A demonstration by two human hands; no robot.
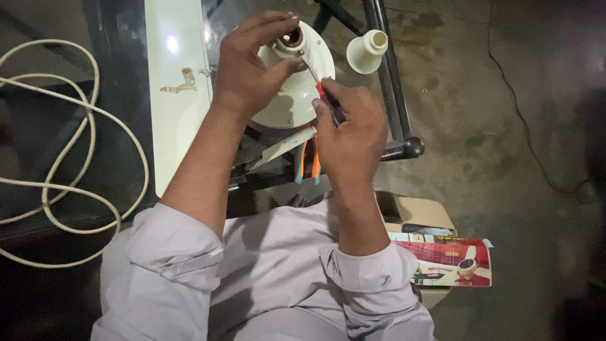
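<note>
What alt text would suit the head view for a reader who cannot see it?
A person's left hand steadies a white dome-shaped fan housing while the right hand works a red-handled screwdriver at its top. A small white cone-shaped cap stands nearby, and a coiled white cable lies to the left.

A repair workshop — stained concrete floor (480, 145), pliers (307, 165), loose cable (76, 158) lying about.

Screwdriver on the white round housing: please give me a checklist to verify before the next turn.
1. Screwdriver held in right hand: ok.
2. Tip seated in the screw: cannot tell, too small.
3. Left hand steadies the white housing: ok.
4. Left fingers apart from the tip: not ok, they lie right beside it.
5. Pliers within reach under the housing: ok.
6. White cable away from both hands: ok.
</note>
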